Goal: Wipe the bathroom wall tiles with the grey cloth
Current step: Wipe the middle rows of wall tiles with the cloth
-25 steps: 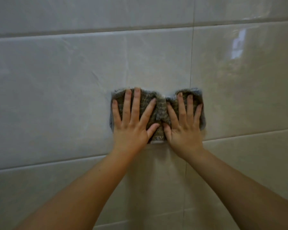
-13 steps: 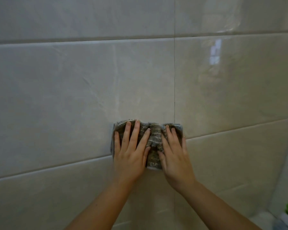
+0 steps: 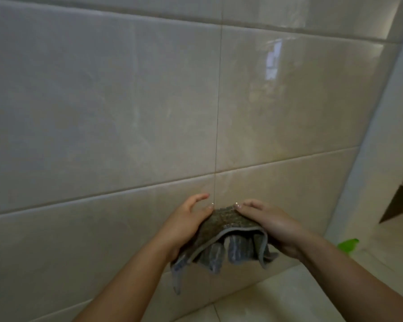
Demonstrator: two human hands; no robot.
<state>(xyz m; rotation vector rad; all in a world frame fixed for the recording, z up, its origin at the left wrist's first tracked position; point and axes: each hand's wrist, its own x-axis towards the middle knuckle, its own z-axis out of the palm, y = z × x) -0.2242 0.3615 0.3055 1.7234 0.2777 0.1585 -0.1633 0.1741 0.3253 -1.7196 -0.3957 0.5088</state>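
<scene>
The grey cloth (image 3: 228, 242) hangs bunched between both hands, low in the view and a little off the wall, its folds and one corner dangling down. My left hand (image 3: 186, 224) holds its left side with the fingertips reaching toward the wall. Over its right side curls my right hand (image 3: 272, 226), gripping the cloth. The large glossy beige wall tiles (image 3: 126, 112) fill most of the view, with a vertical grout line just above the cloth.
The floor tiles (image 3: 289, 296) begin just below the cloth. A pale wall corner or door frame (image 3: 370, 147) stands at the right, with a dark opening (image 3: 398, 203) beyond it. A green object (image 3: 348, 244) lies on the floor at the right.
The hands slid the cloth down the wall from mid-tile to near the floor. The cloth is no longer pressed flat under spread fingers; it now hangs gathered between the hands.
</scene>
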